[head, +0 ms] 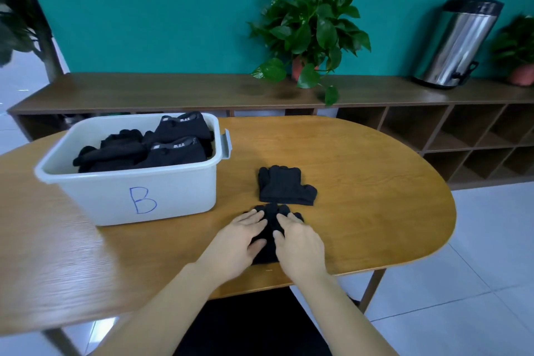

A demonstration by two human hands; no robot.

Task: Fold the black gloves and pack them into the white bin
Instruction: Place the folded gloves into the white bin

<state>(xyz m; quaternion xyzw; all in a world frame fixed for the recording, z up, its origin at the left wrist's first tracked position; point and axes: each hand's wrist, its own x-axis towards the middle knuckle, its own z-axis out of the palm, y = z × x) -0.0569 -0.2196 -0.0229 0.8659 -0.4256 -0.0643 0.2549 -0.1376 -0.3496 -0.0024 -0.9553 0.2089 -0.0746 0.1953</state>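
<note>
Head view shows the white bin (130, 191) already holding several folded black gloves; another folded pair (284, 186) waits on the table (375, 196). The left hand (239, 240) and right hand (300, 243) press flat, fingers spread, on an unfolded glove (270, 228), so folding and packing remain.

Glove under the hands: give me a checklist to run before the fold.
1. Both hands on the glove: ok; left hand and right hand lie flat on it.
2. Glove flat on the table: cannot tell, hands cover most of it.
3. Space ahead: not ok; a second glove lies just beyond the fingertips.
4. Bin nearby: ok, at the left.
5. Room in the bin: cannot tell; black gloves already fill much of it.
</note>
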